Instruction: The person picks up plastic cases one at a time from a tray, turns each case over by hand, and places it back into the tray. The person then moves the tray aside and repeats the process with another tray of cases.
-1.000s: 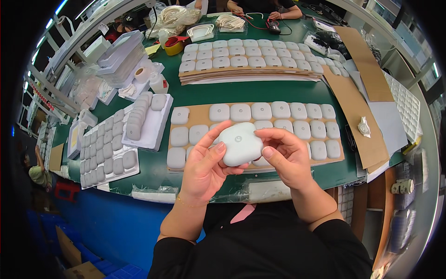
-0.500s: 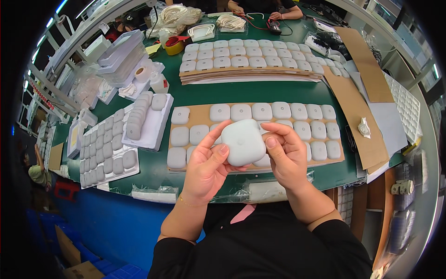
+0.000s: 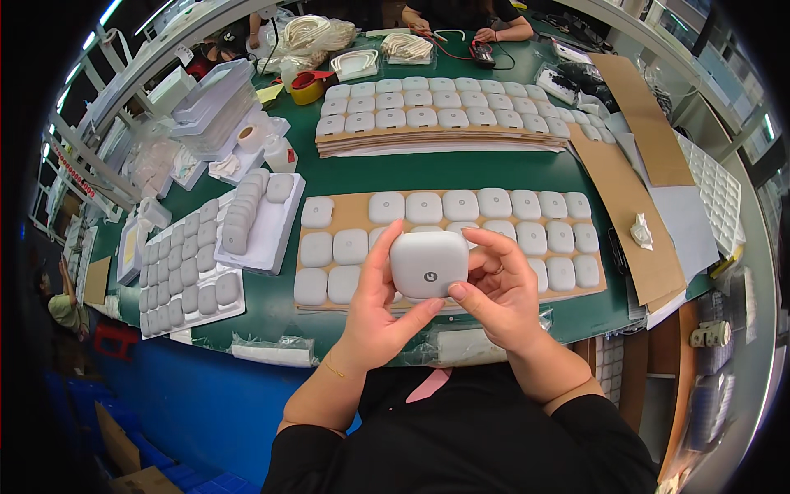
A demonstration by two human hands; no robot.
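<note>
Between my two hands is a pale grey, rounded-square plastic device [image 3: 428, 253], held above the near cardboard sheet [image 3: 352, 202]. A small dark round mark shows low on its facing side. My left hand [image 3: 374, 305] grips its left edge, thumb below and fingers behind. The right hand [image 3: 504, 290] is closed on the opposite edge, its thumb at the lower right corner. Rows of similar devices [image 3: 316, 248] lie on the sheet beneath, with one gap in the far row near the left. Those directly behind my hands are partly hidden.
Farther back, a stack of cardboard sheets [image 3: 444, 142] carries more devices. At left stand a filled white tray [image 3: 234, 306] and a foam tray [image 3: 271, 251]. Cardboard strips [image 3: 629, 222] and a crumpled wrapper [image 3: 641, 232] lie at right. Across the table, another person's hands [image 3: 485, 34] hold test leads.
The device has been tilted between my hands, so its round mark is now plain to see. My right thumb has moved lower, toward the device's corner.
</note>
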